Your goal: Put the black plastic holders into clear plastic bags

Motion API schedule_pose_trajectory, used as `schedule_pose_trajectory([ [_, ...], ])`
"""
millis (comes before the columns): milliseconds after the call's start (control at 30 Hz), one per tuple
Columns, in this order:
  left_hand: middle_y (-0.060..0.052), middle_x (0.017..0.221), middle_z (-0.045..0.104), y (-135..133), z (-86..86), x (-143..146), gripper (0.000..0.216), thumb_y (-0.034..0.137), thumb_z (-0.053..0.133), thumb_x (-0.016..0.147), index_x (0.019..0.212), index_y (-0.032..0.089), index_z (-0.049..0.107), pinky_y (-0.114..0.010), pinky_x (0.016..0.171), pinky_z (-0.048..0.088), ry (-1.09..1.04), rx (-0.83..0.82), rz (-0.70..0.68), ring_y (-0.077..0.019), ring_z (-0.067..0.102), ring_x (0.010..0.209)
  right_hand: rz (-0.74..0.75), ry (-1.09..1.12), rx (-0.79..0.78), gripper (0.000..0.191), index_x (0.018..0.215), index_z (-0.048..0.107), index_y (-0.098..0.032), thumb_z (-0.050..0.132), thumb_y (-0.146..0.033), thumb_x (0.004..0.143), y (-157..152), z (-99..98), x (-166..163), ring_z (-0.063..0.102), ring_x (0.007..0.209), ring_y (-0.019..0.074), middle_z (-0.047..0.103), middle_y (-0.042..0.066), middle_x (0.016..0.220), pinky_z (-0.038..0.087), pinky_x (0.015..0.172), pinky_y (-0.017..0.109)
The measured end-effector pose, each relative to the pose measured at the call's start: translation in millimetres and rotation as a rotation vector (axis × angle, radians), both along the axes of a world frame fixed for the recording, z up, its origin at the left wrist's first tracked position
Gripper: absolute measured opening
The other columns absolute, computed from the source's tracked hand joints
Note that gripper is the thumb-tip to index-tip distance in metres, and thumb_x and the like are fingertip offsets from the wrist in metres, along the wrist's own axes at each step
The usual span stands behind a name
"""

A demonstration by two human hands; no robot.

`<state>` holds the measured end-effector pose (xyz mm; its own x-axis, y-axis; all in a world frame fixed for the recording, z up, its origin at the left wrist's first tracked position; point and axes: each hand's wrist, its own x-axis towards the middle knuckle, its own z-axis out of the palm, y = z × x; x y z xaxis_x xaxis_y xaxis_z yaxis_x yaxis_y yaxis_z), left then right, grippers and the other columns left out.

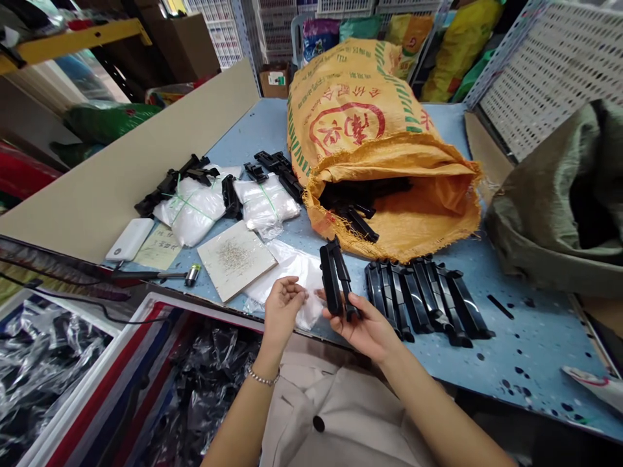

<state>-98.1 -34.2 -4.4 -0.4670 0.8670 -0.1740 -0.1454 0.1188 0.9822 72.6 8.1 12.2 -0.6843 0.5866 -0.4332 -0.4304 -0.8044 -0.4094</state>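
My right hand (366,327) is closed around the lower end of two long black plastic parts (335,275) held upright side by side above the table's front edge. My left hand (282,308) is curled just to their left, its fingertips pinching the edge of a small clear plastic bag (296,279) that lies on the blue table (525,324). To the right of my hands, several matching black parts (428,301) lie in a row.
An open yellow woven sack (370,130) holding more black parts lies behind. White bagged bundles (195,207) tied with black parts, a beige board (236,258), a white power bank (130,239) and a hammer (156,275) sit left. A green sack (559,201) is right; bins of packed plastic bags (43,363) are below left.
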Motion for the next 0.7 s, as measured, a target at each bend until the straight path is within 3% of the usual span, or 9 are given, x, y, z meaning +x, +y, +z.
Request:
schedule_pose_trajectory([
  [100, 0.001, 0.078, 0.059, -1.0, 3.3, 3.7, 0.019, 0.02, 0.063, 0.076, 0.09, 0.019, 0.051, -0.026, 0.069, 0.05, 0.118, 0.05, 0.016, -0.0124, 0.06, 0.071, 0.065, -0.052, 0.097, 0.025, 0.096, 0.068, -0.014, 0.072, -0.03, 0.077, -3.2, 5.4, 1.1, 0.068, 0.084, 0.0191, 0.072, 0.008, 0.09, 0.052, 0.069, 0.026],
  [200, -0.003, 0.085, 0.06, -6.7, 10.4, -0.4, 0.007, 0.013, 0.052, 0.08, 0.079, 0.019, 0.054, -0.031, 0.078, 0.05, 0.438, 0.115, -0.056, -0.0162, 0.06, 0.083, 0.094, -0.135, 0.18, 0.027, 0.092, 0.069, -0.013, 0.076, -0.03, 0.074, -1.5, 8.5, -1.1, 0.068, 0.081, 0.0183, 0.071, 0.008, 0.086, 0.05, 0.068, 0.024],
  [300, -0.008, 0.103, 0.062, -13.5, 18.0, -12.3, 0.03, 0.002, 0.041, 0.078, 0.083, 0.02, 0.065, -0.039, 0.09, 0.047, 0.818, 0.075, -0.163, -0.0217, 0.058, 0.1, 0.028, -0.243, 0.207, 0.027, 0.085, 0.07, -0.013, 0.077, -0.036, 0.072, 3.4, 9.7, 2.8, 0.067, 0.08, 0.0179, 0.071, 0.008, 0.084, 0.05, 0.066, 0.024],
  [367, -0.01, 0.109, 0.063, -16.1, 20.9, -17.9, 0.04, 0.0, 0.038, 0.077, 0.096, 0.02, 0.068, -0.04, 0.092, 0.046, 0.931, 0.027, -0.214, -0.0229, 0.057, 0.103, 0.016, -0.299, 0.234, 0.026, 0.087, 0.07, -0.014, 0.076, -0.036, 0.074, 3.6, 13.3, 10.9, 0.066, 0.08, 0.0175, 0.072, 0.008, 0.086, 0.051, 0.068, 0.025],
  [533, -0.011, 0.128, 0.056, -12.0, 20.2, -13.7, 0.047, 0.007, 0.044, 0.081, 0.123, 0.022, 0.059, -0.032, 0.085, 0.05, 0.823, 0.037, -0.219, -0.0181, 0.061, 0.095, 0.088, -0.228, 0.288, 0.041, 0.104, 0.068, -0.016, 0.076, -0.042, 0.072, -15.5, 32.9, 39.2, 0.067, 0.079, 0.0202, 0.072, 0.011, 0.096, 0.051, 0.069, 0.029],
  [633, -0.012, 0.137, 0.049, -7.8, 17.9, -11.5, 0.055, 0.007, 0.046, 0.081, 0.133, 0.024, 0.05, -0.028, 0.075, 0.053, 0.744, 0.068, -0.235, -0.0133, 0.062, 0.082, 0.26, -0.073, 0.115, 0.042, 0.102, 0.067, -0.012, 0.072, -0.045, 0.076, -29.3, 31.0, 49.4, 0.07, 0.074, 0.0217, 0.072, 0.015, 0.094, 0.053, 0.065, 0.03],
  [700, -0.013, 0.142, 0.044, -7.9, 17.0, -10.6, 0.061, 0.007, 0.045, 0.082, 0.14, 0.025, 0.042, -0.03, 0.082, 0.054, 0.778, 0.103, -0.254, -0.0157, 0.063, 0.093, 0.302, -0.05, -0.072, 0.037, 0.097, 0.067, -0.011, 0.066, -0.044, 0.082, -32.3, 19.9, 49.7, 0.07, 0.07, 0.0179, 0.072, 0.014, 0.09, 0.054, 0.064, 0.026],
])
